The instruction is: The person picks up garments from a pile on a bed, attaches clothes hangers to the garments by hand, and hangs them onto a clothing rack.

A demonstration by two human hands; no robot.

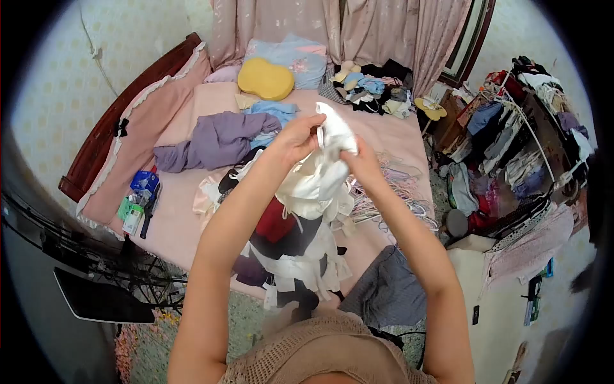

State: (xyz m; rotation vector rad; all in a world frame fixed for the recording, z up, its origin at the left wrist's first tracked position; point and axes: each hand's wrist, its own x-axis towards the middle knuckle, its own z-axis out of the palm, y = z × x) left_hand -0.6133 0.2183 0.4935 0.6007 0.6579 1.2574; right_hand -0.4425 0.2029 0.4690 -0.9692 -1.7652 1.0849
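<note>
Up over the bed, a white garment (335,133) is stretched between my two hands; its exact kind is unclear. My left hand (300,136) pinches its upper left edge, fingers closed. On the other side, my right hand (362,160) grips the lower right edge. Below them lies a heap of clothes with a cream-white piece (313,189), a dark red piece (276,221) and white straps or strips (300,269). Plastic hangers (400,192) spread in a tangle to the right of the heap.
A purple cloth (214,137), a yellow cushion (265,78) and another clothes pile (371,86) lie farther back on the pink bed (185,185). Small boxes (137,201) sit at left. A loaded clothes rack (531,128) stands right; a dark grey cloth (390,288) hangs at the front edge.
</note>
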